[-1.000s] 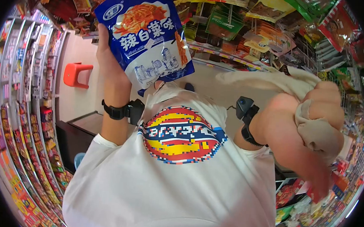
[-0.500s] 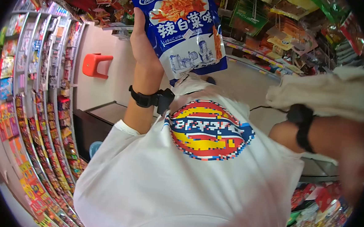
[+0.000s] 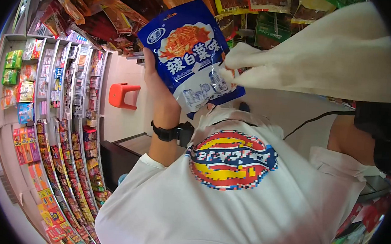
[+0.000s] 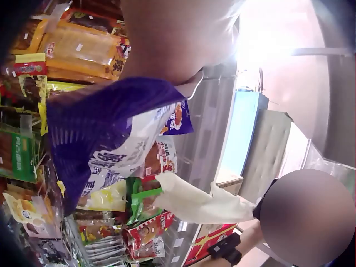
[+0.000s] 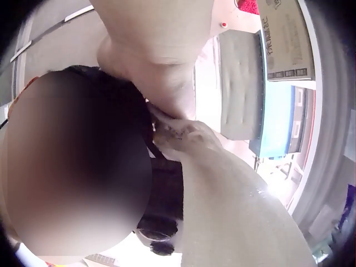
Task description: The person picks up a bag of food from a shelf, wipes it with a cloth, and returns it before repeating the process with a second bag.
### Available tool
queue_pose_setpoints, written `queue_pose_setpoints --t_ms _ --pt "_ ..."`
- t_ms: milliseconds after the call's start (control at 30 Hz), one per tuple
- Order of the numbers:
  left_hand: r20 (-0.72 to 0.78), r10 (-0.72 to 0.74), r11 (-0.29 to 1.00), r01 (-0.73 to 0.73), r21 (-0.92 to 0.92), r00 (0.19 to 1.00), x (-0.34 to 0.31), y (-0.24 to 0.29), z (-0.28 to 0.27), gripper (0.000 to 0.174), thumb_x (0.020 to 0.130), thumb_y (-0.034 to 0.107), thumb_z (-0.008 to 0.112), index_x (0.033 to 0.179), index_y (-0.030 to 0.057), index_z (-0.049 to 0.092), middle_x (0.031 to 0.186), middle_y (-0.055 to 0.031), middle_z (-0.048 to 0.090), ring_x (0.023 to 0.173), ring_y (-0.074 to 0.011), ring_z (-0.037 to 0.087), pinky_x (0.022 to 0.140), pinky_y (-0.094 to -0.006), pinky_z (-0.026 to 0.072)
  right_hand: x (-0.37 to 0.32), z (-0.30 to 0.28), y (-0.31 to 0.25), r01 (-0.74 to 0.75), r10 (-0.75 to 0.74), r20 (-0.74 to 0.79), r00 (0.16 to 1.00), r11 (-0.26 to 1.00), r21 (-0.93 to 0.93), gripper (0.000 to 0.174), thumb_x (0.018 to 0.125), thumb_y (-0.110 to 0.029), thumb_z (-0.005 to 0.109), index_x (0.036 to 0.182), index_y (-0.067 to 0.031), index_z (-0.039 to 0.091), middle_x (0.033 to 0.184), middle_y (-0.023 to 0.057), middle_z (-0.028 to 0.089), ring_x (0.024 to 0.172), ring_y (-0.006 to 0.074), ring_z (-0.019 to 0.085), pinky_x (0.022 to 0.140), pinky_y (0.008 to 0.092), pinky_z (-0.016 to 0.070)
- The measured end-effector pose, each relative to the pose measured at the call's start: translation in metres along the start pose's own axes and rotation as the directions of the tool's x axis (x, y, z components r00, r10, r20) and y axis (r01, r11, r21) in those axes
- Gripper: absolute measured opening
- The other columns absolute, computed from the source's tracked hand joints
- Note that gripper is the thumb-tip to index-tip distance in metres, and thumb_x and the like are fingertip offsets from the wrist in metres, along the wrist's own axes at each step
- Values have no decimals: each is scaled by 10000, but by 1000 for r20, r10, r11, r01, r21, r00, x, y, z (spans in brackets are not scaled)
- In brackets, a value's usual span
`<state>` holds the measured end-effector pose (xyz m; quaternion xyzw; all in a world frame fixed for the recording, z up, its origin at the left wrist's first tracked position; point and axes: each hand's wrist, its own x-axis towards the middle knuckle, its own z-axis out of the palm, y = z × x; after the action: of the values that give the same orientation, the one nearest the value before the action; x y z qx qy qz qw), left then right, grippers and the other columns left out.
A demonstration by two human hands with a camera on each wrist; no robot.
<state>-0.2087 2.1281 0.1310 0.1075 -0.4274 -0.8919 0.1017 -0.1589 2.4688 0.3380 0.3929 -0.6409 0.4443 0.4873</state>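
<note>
A blue and white food pouch [image 3: 189, 49] is held up in my left hand [image 3: 163, 90], the thumb along its edge. The left wrist view shows the pouch [image 4: 111, 122] below that hand [image 4: 172, 44], with most fingers hidden. A long off-white cloth [image 3: 317, 62] reaches in from the right, its loose end in front of the pouch's right edge; whether they touch I cannot tell. In the right wrist view my right hand [image 5: 156, 67] grips the bunched end of the cloth [image 5: 233, 206]. The head view does not show this hand.
Hanging snack packets [image 3: 117, 14] fill the rack beyond the pouch. Shelves of small goods [image 3: 51, 107] stand at the left, with a red stool [image 3: 124, 95] on the floor beside them. A black cable [image 3: 313, 119] runs to the right wrist.
The cloth has swung up from the right across to the pouch, and my right hand has left the head view. My left hand still holds the pouch, which shifted rightward in view.
</note>
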Motion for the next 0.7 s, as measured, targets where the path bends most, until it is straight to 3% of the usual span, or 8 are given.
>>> queue_pose_setpoints --t_ms 33,133,200,267,433,467,600,700 --pt "-26 -60 997 59 -41 998 -6 5 4 532 982 466 530 1328 62 534 1245 -103 637 1074 -250 646 941 -397 524 -2 -1 1 2 -2 10 1000 1000 -13 387 863 -438 531 878 -68 414 852 81 393 760 190 368 686 363 282" --pt "117 -154 969 173 -174 981 -5 10 8 568 991 469 503 1373 49 487 1331 -125 578 1155 -299 598 998 -446 484 1 -8 8 23 -20 59 998 998 -55 417 857 -454 542 915 -60 419 893 86 401 798 196 379 714 365 291" --pt "45 -153 970 159 -182 987 -7 13 15 581 985 455 512 1374 25 481 1338 -160 571 1154 -332 594 1018 -476 465 3 -12 10 28 -24 65 998 997 -70 439 853 -466 550 940 -55 423 921 89 407 824 199 387 733 366 297" --pt "104 -194 954 212 -210 975 -8 9 13 609 986 485 486 1389 29 467 1352 -166 558 1181 -334 575 1028 -492 451 2 -13 7 53 -47 78 996 996 -76 463 849 -477 558 965 -49 427 948 93 412 849 202 394 752 367 304" --pt "115 -161 966 180 -185 980 0 4 8 577 1018 456 427 1417 38 434 1411 -154 507 1229 -326 538 1073 -472 407 3 -14 10 51 -45 71 996 996 -77 526 839 -505 578 1028 -35 436 1017 102 426 912 211 412 800 370 319" --pt "77 -123 981 133 -142 989 -2 7 10 535 1025 433 441 1397 48 462 1369 -132 549 1192 -301 579 1036 -430 463 3 -10 10 47 -42 69 997 996 -76 539 837 -511 582 1041 -33 437 1031 103 429 925 213 416 810 370 322" --pt "147 -165 964 191 -185 975 -2 7 16 550 1015 448 459 1382 39 473 1349 -129 566 1166 -288 600 1013 -432 482 0 -1 19 29 -26 77 997 999 -44 595 828 -533 598 1091 -22 445 1087 110 440 976 220 431 848 372 334" --pt "105 -151 981 162 -102 983 -11 7 18 546 1011 454 465 1364 37 483 1318 -140 586 1097 -295 640 961 -436 520 -4 2 22 9 -7 95 995 1000 -22 638 822 -550 610 1128 -14 450 1128 115 448 1014 225 442 876 374 344"
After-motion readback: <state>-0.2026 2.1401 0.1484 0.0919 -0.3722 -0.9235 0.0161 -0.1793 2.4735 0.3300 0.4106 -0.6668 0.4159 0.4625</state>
